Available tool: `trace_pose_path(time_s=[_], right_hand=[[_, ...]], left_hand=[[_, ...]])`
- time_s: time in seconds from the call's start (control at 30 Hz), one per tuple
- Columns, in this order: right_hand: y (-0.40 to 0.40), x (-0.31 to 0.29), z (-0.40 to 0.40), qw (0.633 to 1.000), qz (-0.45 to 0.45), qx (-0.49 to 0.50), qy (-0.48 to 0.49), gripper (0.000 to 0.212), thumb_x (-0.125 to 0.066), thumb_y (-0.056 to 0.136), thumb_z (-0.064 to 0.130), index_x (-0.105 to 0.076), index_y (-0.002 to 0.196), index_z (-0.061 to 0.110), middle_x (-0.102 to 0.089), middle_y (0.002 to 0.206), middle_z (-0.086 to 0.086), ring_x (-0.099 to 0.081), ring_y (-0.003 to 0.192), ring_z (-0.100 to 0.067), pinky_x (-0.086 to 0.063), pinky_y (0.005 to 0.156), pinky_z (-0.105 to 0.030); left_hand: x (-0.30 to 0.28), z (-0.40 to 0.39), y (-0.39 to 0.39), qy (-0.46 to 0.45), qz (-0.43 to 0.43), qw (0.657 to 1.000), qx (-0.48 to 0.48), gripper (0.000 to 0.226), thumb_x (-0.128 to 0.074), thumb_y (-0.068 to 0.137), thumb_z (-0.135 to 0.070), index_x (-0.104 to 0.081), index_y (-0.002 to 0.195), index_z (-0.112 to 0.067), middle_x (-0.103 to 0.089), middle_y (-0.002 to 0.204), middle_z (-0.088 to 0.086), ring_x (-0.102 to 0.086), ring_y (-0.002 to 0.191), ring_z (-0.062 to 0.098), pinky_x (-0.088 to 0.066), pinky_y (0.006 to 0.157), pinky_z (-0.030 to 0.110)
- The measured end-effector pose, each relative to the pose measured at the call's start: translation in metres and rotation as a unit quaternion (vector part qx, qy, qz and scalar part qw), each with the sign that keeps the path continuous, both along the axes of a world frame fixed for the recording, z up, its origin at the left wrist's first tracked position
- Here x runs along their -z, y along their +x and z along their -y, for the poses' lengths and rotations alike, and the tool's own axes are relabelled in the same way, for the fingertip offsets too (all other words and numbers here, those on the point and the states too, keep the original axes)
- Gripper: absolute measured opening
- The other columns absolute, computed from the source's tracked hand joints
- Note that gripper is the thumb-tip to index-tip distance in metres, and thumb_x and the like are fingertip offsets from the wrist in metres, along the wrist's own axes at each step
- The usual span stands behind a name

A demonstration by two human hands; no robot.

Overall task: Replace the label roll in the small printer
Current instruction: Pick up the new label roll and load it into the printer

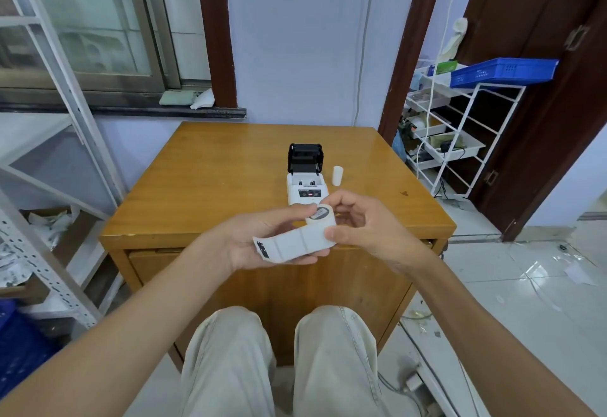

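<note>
Label roll (pixel 320 218) between both hands (tail unrolled)

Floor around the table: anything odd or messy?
Yes. Torn scraps of clear film and paper litter the tiled floor to the right of the wooden table, with smaller bits near its corner.
</note>
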State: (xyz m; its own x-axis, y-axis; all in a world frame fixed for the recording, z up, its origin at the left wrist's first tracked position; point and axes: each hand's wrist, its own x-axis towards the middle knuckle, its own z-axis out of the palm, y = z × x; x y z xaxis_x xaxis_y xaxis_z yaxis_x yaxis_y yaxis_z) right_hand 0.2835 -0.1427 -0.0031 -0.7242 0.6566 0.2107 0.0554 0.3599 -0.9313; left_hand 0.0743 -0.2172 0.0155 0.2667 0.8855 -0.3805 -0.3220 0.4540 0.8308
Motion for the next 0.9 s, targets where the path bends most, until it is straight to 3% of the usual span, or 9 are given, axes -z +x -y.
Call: trace_pose_path(time_s=[0.1,0.2,0.3,0.47,0.6,0.73,0.9], right_hand=[[0.0,0.0,0.002,0.998,0.024,0.018,0.053,0.027,-0.079,0.09,0.019,-0.071,0.115,0.017,-0.075,0.113,0.006,-0.067,0.106,-0.01,-0.053,0.091,-0.029],[-0.006,0.004,0.006,0.99,0.05,0.074,0.107,0.032,-0.084,0.088,0.027,-0.072,0.119,0.024,-0.071,0.113,0.01,-0.064,0.107,-0.012,-0.053,0.087,-0.034],[-0.011,0.009,0.009,0.974,0.051,0.144,0.165,0.04,-0.086,0.083,0.038,-0.075,0.121,0.032,-0.059,0.104,0.016,-0.058,0.097,-0.009,-0.046,0.069,-0.021],[-0.027,0.022,0.014,0.952,0.034,0.222,0.207,0.04,-0.083,0.085,0.036,-0.073,0.124,0.029,-0.061,0.105,0.016,-0.059,0.095,-0.011,-0.042,0.07,-0.015],[-0.032,0.028,0.018,0.948,0.037,0.248,0.195,0.052,-0.083,0.085,0.037,-0.062,0.133,0.035,-0.067,0.12,0.02,-0.062,0.105,-0.007,-0.052,0.076,-0.022],[-0.042,0.037,0.027,0.962,0.056,0.2,0.177,0.074,-0.085,0.083,0.036,-0.047,0.146,0.038,-0.056,0.135,0.02,-0.054,0.123,0.001,-0.043,0.094,-0.006],[-0.056,0.044,0.031,0.961,0.056,0.208,0.174,0.099,-0.092,0.072,0.042,-0.036,0.154,0.04,-0.042,0.13,0.023,-0.047,0.131,-0.004,-0.044,0.108,-0.023]], left_hand=[[0.001,0.0,0.002,0.018,-0.027,0.999,-0.03,0.048,-0.08,0.074,-0.023,-0.071,0.12,-0.009,-0.08,0.098,0.02,-0.08,0.082,0.03,-0.064,0.078,0.037],[0.01,0.0,0.005,0.035,-0.03,0.995,-0.089,0.059,-0.087,0.067,-0.021,-0.073,0.122,-0.008,-0.079,0.108,0.022,-0.079,0.086,0.029,-0.067,0.076,0.039],[0.016,0.0,0.011,0.043,-0.025,0.986,-0.161,0.072,-0.092,0.062,-0.022,-0.07,0.129,-0.008,-0.079,0.116,0.021,-0.08,0.097,0.031,-0.068,0.079,0.04],[0.023,0.005,0.028,0.059,-0.012,0.971,-0.233,0.072,-0.091,0.066,-0.029,-0.065,0.131,-0.012,-0.082,0.107,0.016,-0.082,0.095,0.028,-0.066,0.084,0.038],[0.03,0.003,0.029,0.043,0.007,0.955,-0.293,0.061,-0.089,0.08,-0.026,-0.062,0.133,-0.011,-0.082,0.109,0.016,-0.082,0.095,0.025,-0.065,0.086,0.039],[0.029,-0.005,0.023,0.031,0.056,0.939,-0.337,0.062,-0.09,0.08,-0.028,-0.063,0.132,-0.01,-0.082,0.106,0.017,-0.081,0.091,0.025,-0.067,0.08,0.036],[0.028,-0.005,0.03,0.014,0.115,0.932,-0.343,0.034,-0.081,0.09,-0.027,-0.071,0.12,-0.012,-0.082,0.106,0.019,-0.079,0.106,0.031,-0.062,0.097,0.04]])
